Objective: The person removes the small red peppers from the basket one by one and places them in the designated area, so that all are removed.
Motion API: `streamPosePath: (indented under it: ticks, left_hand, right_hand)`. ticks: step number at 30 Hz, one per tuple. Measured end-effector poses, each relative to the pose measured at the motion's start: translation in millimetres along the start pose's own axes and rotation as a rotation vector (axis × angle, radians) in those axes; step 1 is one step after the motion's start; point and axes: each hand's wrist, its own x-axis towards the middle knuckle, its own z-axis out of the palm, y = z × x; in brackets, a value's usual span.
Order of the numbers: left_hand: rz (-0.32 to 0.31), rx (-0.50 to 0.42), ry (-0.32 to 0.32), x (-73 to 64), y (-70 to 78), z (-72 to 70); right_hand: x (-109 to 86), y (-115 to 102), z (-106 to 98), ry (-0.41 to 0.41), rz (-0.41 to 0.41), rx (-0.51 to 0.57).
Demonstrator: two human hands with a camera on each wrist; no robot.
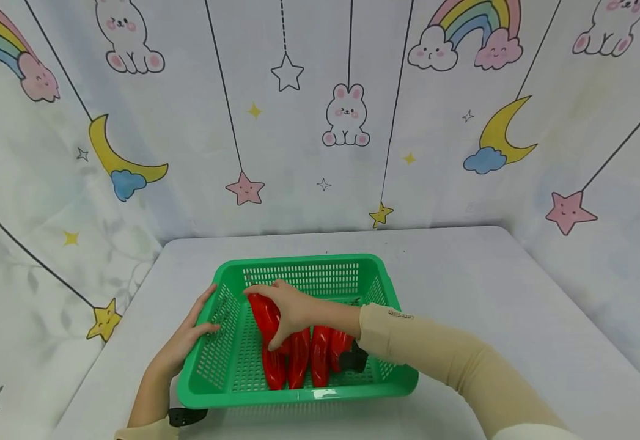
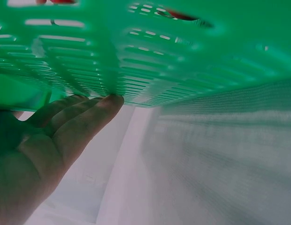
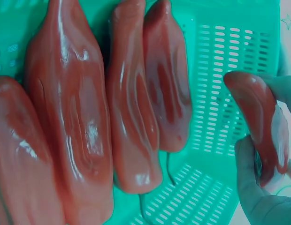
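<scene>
A green plastic basket (image 1: 242, 400) with slotted walls stands on the table. My left hand (image 1: 176, 345) holds its left side, with the thumb over the rim. In the left wrist view, the fingers (image 2: 84, 124) of that hand lie nearly straight against the slotted outer wall. Inside the basket, my right hand (image 1: 297, 308) grips a glossy red pepper (image 1: 263, 315) near the left wall, thumb on one side and fingers on the other. Several other red peppers (image 3: 80, 112) lie side by side beneath and beside it, and the right forearm partly covers them.
The white table (image 1: 463, 287) extends around the basket, mostly to its right. Behind it hangs a pale cloth (image 1: 308, 165) printed with rabbits, stars and moons. A black camera (image 1: 354, 359) on the right wrist hangs low over the peppers.
</scene>
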Motion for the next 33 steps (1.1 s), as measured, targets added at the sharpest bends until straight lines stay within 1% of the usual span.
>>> streamPosePath:
  ticks: [5,14,22,27,33]
  left_hand:
    - [-0.007,-0.012,0.005,0.0,-0.9,0.4]
    - [-0.004,-0.029,0.002,0.5,-2.7,0.8]
    - [0.000,-0.033,0.004,1.3,-3.9,1.4]
    - [0.007,-0.029,0.002,1.3,-4.5,1.3]
    - [0.015,-0.027,0.002,0.6,-4.4,0.8]
  right_hand:
    - [-6.8,3.1,-8.1,-0.006,-0.025,0.036]
    - [-22.6,4.3,-26.7,-0.017,0.008,0.096]
    - [-38.9,12.3,-44.1,0.001,0.010,0.128]
    - [-51.4,15.6,-56.0,0.014,-0.001,0.180]
    - [-61.4,23.4,-63.1,0.027,-0.007,0.219]
